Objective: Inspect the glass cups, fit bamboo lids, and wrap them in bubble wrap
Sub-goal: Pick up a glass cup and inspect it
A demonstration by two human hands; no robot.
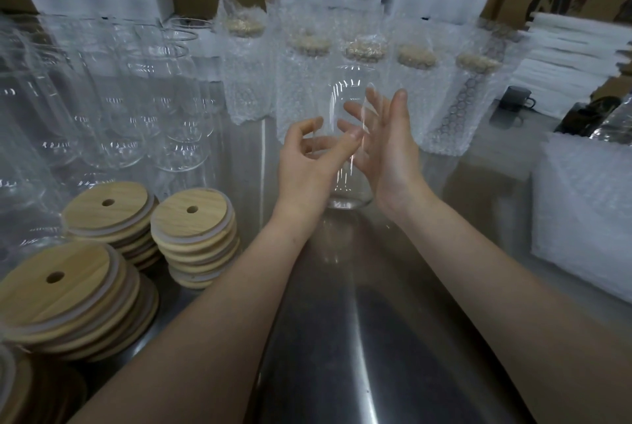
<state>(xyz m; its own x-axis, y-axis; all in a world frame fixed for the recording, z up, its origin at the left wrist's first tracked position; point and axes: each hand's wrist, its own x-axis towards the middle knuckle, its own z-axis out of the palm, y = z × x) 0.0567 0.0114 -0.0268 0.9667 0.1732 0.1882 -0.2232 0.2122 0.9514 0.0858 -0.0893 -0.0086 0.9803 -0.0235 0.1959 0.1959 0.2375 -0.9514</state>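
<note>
Head view: left hand (301,167) curled round upright glass cup (349,192); right hand (393,156) flat, fingers straight, pressed against its side.

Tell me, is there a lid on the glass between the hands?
Off. The glass cup has a bare, clear top, and the bamboo lids lie stacked at the left.

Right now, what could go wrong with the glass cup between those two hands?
The glass cup is bare, with no wrap. The right hand lies flat against it and only the left hand curls round it, so it might slip onto the hard metal table. The bare glasses and stacked bamboo lids stand close to the left arm; a careless swing could knock them.
</note>
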